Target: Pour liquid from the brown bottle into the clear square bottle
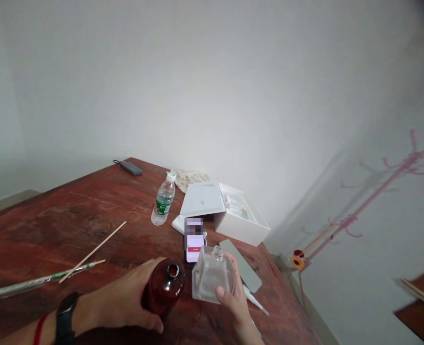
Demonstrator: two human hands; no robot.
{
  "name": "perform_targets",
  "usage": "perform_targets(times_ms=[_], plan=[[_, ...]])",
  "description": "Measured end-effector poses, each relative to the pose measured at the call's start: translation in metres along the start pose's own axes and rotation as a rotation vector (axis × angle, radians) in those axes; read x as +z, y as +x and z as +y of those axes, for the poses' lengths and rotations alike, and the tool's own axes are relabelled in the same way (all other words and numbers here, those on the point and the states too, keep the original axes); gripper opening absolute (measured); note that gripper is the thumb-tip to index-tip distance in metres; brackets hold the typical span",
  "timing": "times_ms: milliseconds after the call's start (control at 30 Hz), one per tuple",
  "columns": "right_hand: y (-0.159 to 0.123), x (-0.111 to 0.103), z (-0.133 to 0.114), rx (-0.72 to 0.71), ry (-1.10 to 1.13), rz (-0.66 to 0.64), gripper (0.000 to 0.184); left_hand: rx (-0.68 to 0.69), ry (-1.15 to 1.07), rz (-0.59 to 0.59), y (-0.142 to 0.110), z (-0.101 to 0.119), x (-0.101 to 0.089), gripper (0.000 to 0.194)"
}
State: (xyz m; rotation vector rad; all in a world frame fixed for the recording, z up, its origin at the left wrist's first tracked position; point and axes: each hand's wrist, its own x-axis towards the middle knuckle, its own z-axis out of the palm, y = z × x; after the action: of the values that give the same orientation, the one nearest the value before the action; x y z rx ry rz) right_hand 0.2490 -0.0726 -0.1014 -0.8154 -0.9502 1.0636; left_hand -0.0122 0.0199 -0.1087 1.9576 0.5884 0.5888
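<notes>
Head view: left hand grips brown bottle; right hand holds clear glass bottle.

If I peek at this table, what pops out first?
The two bottles at the near edge: the left hand wraps a dark brown glass bottle, and the right hand holds a clear square glass bottle beside it. Behind them a lit phone stands up, with an open white box and a plastic water bottle farther back.
</notes>
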Motion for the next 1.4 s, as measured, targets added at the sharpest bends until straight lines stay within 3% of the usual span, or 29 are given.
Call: perform_targets(times_ms=[167, 400, 733, 867, 1400], plan=[[-0.003, -0.001, 0.0, -0.013, -0.018, 0.008, 0.082, 0.011, 0.003, 0.002, 0.001, 0.0, 0.001, 0.104], [-0.004, -0.003, 0.0, 0.026, -0.075, -0.045, 0.086, 0.05, -0.033, -0.002, 0.001, 0.011, 0.0, 0.076], [-0.006, -0.004, 0.0, 0.042, -0.087, -0.116, 0.087, 0.062, 0.013, -0.002, 0.001, 0.002, -0.001, 0.084], [-0.008, -0.002, 0.001, 0.036, -0.081, -0.079, 0.091, 0.081, 0.026, -0.051, 0.005, -0.001, -0.004, 0.085], [-0.011, -0.003, 0.0, 0.073, -0.108, -0.058, 0.101, 0.021, -0.014, -0.012, 0.001, 0.008, -0.003, 0.087]])
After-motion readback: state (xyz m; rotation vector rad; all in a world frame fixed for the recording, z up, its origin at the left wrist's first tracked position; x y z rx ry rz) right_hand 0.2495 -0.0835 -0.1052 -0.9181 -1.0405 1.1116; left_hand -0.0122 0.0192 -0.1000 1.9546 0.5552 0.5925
